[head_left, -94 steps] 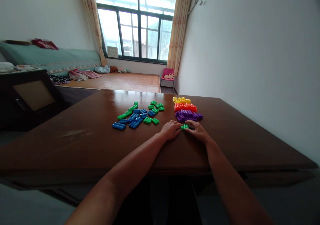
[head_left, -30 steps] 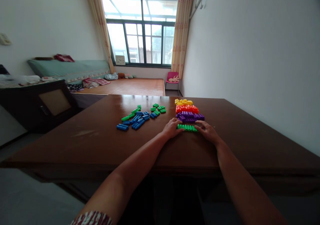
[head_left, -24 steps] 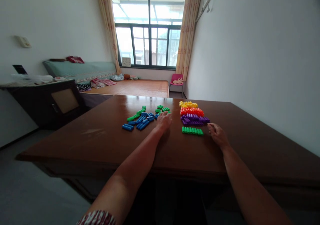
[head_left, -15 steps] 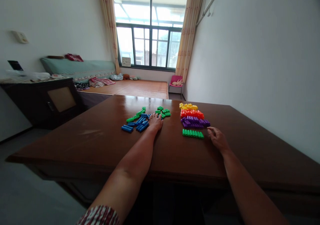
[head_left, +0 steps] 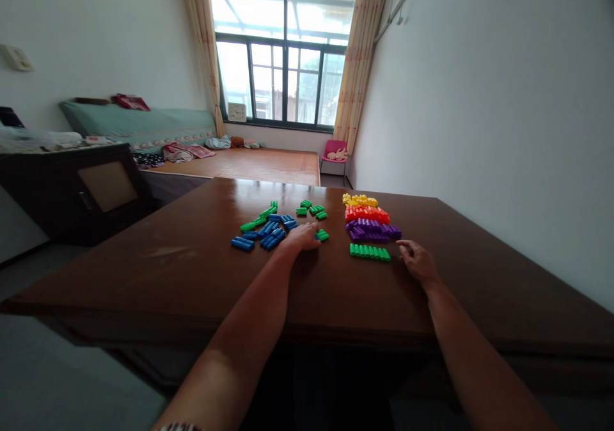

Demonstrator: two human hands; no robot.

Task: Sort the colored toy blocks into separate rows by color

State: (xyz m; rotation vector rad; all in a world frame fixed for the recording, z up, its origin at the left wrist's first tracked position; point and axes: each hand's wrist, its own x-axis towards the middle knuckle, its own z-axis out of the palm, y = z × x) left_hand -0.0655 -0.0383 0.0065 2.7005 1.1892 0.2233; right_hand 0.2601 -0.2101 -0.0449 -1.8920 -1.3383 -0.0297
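Observation:
My left hand (head_left: 303,237) lies on the table with its fingers bent against a small green plastic block (head_left: 322,235); a bit of blue shows under the fingertips. To its left is a loose heap of blue blocks (head_left: 272,234), with a line of green blocks (head_left: 259,220) behind. More green blocks (head_left: 315,210) lie beyond the hand. My right hand (head_left: 416,261) rests by the right end of a joined green row (head_left: 369,252), fingers loosely curled and apart, nothing visible in them. Behind that row sit purple blocks (head_left: 371,230), orange-red blocks (head_left: 367,214) and yellow blocks (head_left: 359,200).
The brown table (head_left: 192,284) has a glossy top. Beyond it are a bed (head_left: 259,165), a pink chair (head_left: 334,153) and a window. A dark cabinet (head_left: 67,181) stands at left, a white wall (head_left: 480,98) at right.
My left hand has slid nearer and slightly right, and a green block has come along at its fingertips. The right hand stays beside the green row. The view has shifted slightly.

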